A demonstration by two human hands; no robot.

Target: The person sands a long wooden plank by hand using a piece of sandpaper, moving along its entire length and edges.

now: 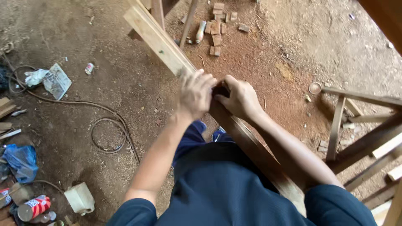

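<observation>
Wooden plank [163,42], clamped under both hands [217,97] set together mid-length, runs over open dirt floor [125,83] with scattered offcuts [217,25].

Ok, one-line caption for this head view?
Both hands, left and right, meet on a long plank slanting over a dirt floor.

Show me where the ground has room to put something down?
Bare dirt lies between the long plank and the looped cable, and right of the small wood blocks. The left edge, by the blue bag and can, is crowded.
</observation>
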